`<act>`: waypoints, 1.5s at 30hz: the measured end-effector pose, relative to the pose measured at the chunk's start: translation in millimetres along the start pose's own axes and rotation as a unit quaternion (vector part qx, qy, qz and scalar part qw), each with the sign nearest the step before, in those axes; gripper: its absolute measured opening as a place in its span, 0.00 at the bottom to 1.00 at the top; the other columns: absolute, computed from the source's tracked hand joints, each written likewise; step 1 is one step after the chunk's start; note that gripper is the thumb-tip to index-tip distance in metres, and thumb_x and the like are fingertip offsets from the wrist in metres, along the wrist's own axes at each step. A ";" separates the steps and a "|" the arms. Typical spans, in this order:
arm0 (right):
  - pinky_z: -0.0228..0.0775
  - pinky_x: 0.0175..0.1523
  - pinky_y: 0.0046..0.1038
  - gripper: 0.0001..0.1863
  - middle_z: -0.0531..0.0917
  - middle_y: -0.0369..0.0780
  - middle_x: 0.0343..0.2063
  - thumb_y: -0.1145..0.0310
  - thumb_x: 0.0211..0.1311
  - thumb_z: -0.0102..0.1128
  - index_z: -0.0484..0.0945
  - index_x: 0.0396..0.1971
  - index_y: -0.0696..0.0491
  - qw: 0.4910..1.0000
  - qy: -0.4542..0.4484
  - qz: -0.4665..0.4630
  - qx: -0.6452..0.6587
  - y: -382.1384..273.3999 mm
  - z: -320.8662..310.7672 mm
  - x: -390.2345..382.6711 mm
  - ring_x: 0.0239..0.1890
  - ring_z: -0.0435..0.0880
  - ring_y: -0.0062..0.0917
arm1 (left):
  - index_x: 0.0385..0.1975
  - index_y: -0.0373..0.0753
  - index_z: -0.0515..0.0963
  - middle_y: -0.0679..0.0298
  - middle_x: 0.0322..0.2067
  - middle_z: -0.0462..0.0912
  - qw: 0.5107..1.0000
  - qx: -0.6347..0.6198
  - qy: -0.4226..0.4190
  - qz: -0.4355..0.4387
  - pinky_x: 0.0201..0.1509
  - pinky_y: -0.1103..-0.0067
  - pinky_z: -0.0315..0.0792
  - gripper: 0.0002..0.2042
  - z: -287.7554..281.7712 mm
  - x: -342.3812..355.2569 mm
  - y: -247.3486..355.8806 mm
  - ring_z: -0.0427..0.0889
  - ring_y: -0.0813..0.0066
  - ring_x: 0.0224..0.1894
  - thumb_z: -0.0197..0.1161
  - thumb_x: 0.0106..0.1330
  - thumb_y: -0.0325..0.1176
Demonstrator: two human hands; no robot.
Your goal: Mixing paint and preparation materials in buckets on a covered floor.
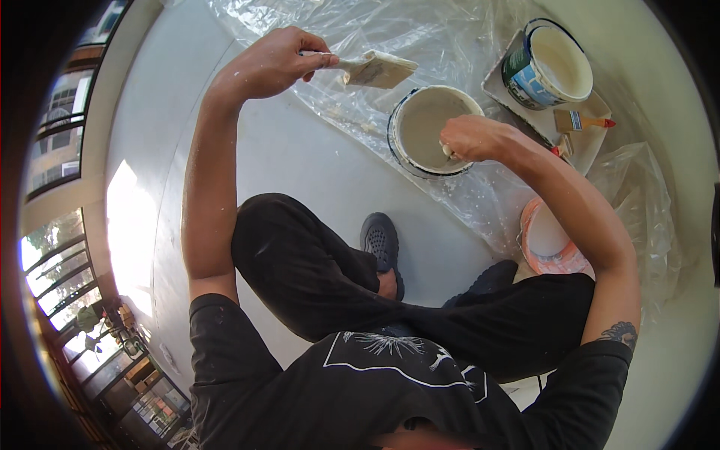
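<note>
My left hand (289,61) is closed round the handle of a wide putty knife (384,70), held above the plastic sheet at the upper left. Its broad flat blade points right and is smeared with whitish paste along the upper edge. Over an open bucket (397,142) of greyish-white paste, my right hand (474,139) is closed at the right inner side. A small whitish end shows below its fingers. What it belongs to is hidden by the hand.
Clear plastic sheeting (450,37) covers the floor ahead. A printed paint bucket (529,75) stands on a tray at the upper right, beside a flat paintbrush (577,121) with a red-tipped handle. Close to my right knee sits a pink-orange bucket (534,217). Windows line the left.
</note>
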State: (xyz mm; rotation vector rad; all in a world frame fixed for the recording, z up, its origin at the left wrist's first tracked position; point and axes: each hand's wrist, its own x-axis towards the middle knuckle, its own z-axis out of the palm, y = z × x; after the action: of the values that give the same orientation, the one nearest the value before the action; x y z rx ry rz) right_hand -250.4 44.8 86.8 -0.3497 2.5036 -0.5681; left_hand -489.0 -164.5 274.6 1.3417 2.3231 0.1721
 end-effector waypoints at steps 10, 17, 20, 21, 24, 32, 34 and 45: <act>0.74 0.49 0.42 0.09 0.86 0.51 0.36 0.73 0.56 0.58 0.83 0.33 0.59 0.970 0.243 -0.015 0.031 23.6 12.1 19.9 0.43 0.84 0.47 | 0.43 0.36 0.88 0.66 0.20 0.77 1.000 -0.009 0.010 0.008 0.35 0.73 0.68 0.24 0.4 3.5 8.5 0.74 0.76 0.26 0.62 0.72 0.55; 0.74 0.45 0.44 0.09 0.85 0.52 0.34 0.70 0.56 0.61 0.83 0.31 0.61 0.999 -0.011 -0.004 0.036 -2.2 -1.6 2.6 0.39 0.84 0.50 | 0.44 0.36 0.87 0.65 0.21 0.77 1.000 -0.022 0.010 0.007 0.37 0.73 0.69 0.24 2.3 3.2 5.8 0.75 0.75 0.27 0.62 0.72 0.55; 0.74 0.46 0.44 0.08 0.84 0.52 0.34 0.72 0.57 0.58 0.81 0.31 0.61 0.998 0.014 0.057 -0.002 7.3 -3.9 -0.7 0.40 0.83 0.50 | 0.44 0.36 0.87 0.65 0.21 0.77 1.000 -0.006 0.004 0.004 0.37 0.73 0.69 0.24 2.6 4.9 6.0 0.75 0.75 0.27 0.62 0.72 0.54; 0.73 0.46 0.45 0.08 0.84 0.52 0.34 0.72 0.58 0.57 0.81 0.31 0.61 0.997 0.054 0.049 -0.012 12.6 -2.7 0.8 0.41 0.82 0.50 | 0.44 0.36 0.87 0.65 0.21 0.77 1.000 -0.005 0.008 0.006 0.36 0.73 0.69 0.24 3.3 5.0 6.9 0.74 0.75 0.27 0.62 0.72 0.54; 0.73 0.46 0.45 0.08 0.83 0.52 0.34 0.72 0.61 0.54 0.80 0.30 0.61 0.978 0.210 0.013 0.005 23.2 9.4 13.0 0.41 0.82 0.50 | 0.44 0.36 0.87 0.65 0.21 0.77 1.000 -0.003 0.002 0.007 0.36 0.73 0.68 0.24 2.9 6.0 11.3 0.74 0.75 0.26 0.62 0.72 0.55; 0.73 0.48 0.45 0.08 0.83 0.52 0.34 0.71 0.61 0.58 0.80 0.33 0.60 0.973 0.219 0.031 0.064 10.2 28.5 15.7 0.43 0.83 0.50 | 0.44 0.35 0.87 0.65 0.21 0.77 1.000 -0.006 -0.003 0.006 0.35 0.73 0.69 0.24 2.8 2.2 12.6 0.75 0.75 0.26 0.62 0.73 0.55; 0.74 0.46 0.45 0.09 0.85 0.53 0.33 0.70 0.59 0.61 0.82 0.31 0.61 0.983 0.156 0.035 0.088 -1.2 26.0 8.2 0.40 0.84 0.51 | 0.44 0.35 0.87 0.65 0.21 0.77 1.000 -0.014 0.014 0.008 0.35 0.73 0.69 0.24 6.7 2.1 11.4 0.75 0.75 0.26 0.62 0.73 0.55; 0.75 0.45 0.46 0.12 0.86 0.55 0.33 0.64 0.60 0.66 0.84 0.33 0.60 0.972 0.151 0.113 0.143 7.0 13.7 9.0 0.38 0.85 0.51 | 0.44 0.35 0.87 0.64 0.21 0.78 0.999 0.008 -0.029 0.026 0.36 0.72 0.70 0.26 6.0 7.6 16.3 0.76 0.74 0.26 0.61 0.73 0.56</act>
State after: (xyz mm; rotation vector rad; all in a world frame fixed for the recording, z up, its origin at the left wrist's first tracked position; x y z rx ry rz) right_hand -251.0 43.3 69.1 0.1421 2.6464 -0.9300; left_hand -476.8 -150.3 272.1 1.3988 2.2479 0.1294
